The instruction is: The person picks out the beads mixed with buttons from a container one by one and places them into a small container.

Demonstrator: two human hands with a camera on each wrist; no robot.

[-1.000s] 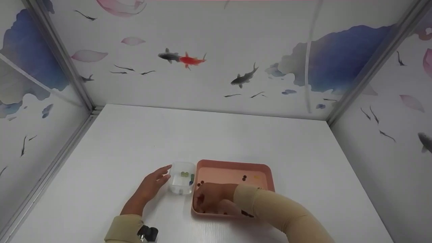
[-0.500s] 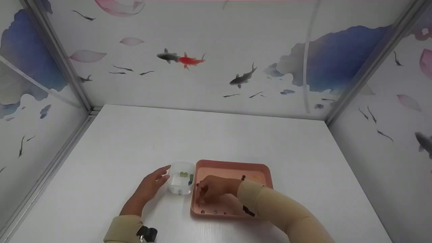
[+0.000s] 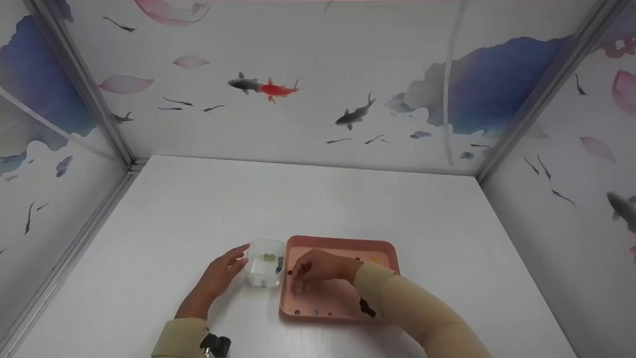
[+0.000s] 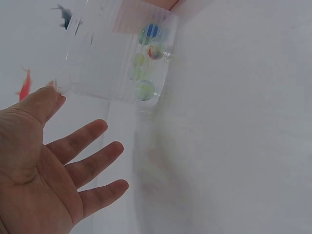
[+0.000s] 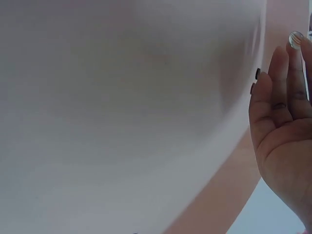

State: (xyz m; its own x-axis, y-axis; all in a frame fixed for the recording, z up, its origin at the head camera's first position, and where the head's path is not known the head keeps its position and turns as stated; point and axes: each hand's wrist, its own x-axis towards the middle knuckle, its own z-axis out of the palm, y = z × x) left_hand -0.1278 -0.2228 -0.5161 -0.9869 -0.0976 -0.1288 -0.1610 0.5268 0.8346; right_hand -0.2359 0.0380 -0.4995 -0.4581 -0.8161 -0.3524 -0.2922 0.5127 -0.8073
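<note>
My left hand (image 3: 221, 276) is by a clear plastic box (image 3: 265, 263); in the left wrist view its fingers are spread and the thumb side touches the box's rim. Several glass marbles (image 4: 145, 90), green, yellow and blue, lie in the box. Over the left part of a pink tray (image 3: 343, 242), my right hand (image 3: 320, 268) pinches a clear striped marble (image 5: 296, 40) between its fingertips. A dark bead (image 3: 290, 272) lies near the tray's left wall. Small round pieces (image 3: 316, 312) line the tray's front edge.
The box and tray stand side by side on a white table (image 3: 308, 199). Printed white panels (image 3: 298, 124) enclose its back and sides. A yellow piece (image 3: 376, 260) lies in the tray's back right, partly near the right forearm.
My right hand has lifted and shifted back from the tray's front left corner, uncovering the small pieces along the front edge. My left hand stays by the box.
</note>
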